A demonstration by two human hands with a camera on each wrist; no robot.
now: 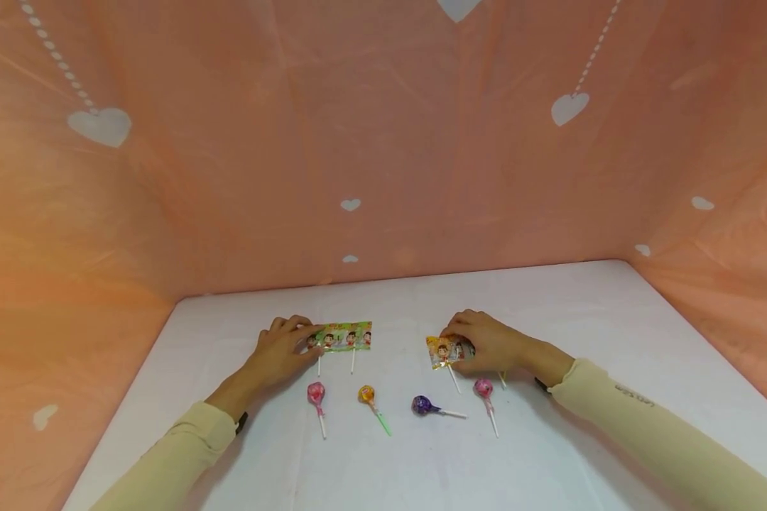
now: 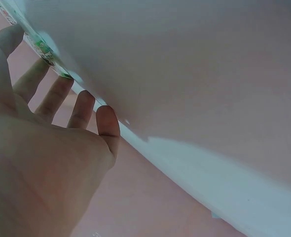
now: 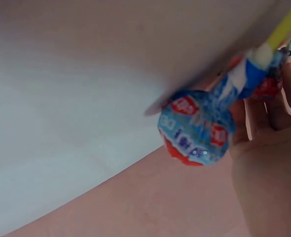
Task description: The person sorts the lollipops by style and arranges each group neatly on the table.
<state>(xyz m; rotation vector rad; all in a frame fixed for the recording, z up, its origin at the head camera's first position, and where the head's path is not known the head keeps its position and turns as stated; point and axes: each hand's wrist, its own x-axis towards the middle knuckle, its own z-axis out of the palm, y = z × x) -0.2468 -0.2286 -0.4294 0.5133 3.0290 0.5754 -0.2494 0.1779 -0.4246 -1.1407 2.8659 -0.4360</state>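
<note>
A green packet [image 1: 351, 336] with cartoon figures lies on the white table, white sticks showing below its lower edge. At its left end my left hand [image 1: 281, 351] pinches it between thumb and fingers. In the left wrist view, the fingertips [image 2: 61, 81] meet the packet's edge. My right hand [image 1: 488, 342] grips an orange packet [image 1: 442, 350], a white stick poking out beneath. Next to that hand in the right wrist view is a blue-and-red lollipop [image 3: 197, 128] on a yellow stick; a second wrapped lollipop [image 3: 269, 88] is partly hidden behind it.
In front of the hands lie a pink lollipop [image 1: 316, 394], an orange lollipop [image 1: 366, 394] with a green stick, a purple lollipop [image 1: 423, 405] and another pink lollipop [image 1: 483, 388]. Orange cloth [image 1: 409, 177] with white hearts surrounds the table [image 1: 358, 475] at the back and sides.
</note>
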